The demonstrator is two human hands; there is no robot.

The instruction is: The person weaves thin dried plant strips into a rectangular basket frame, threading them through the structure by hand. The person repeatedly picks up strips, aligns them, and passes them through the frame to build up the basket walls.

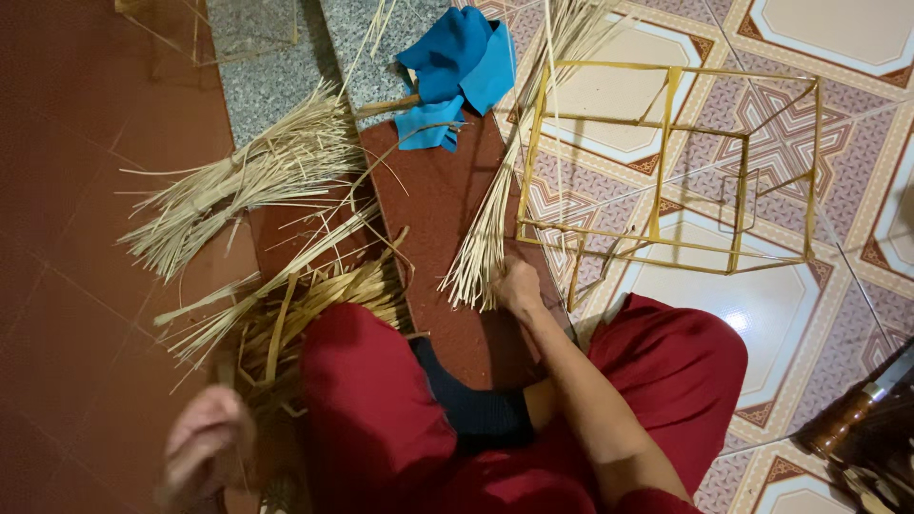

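Low at the edge, the blurred left hand shows no readable grip; right hand grasps pale, stiff splints beside a square frame.

Floor strewn with bamboo strips

Dark red tiles meet patterned ones; loose strip bundles fan across them, another sheaf lies beside a bamboo frame, and blue cloth sits up top.

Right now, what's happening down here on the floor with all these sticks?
A person in red trousers sits on the tiled floor. Their right hand reaches into a bundle of thin bamboo strips beside a box-shaped bamboo frame. Their left hand, blurred, is low by another pile of strips. A blue cloth lies further off.
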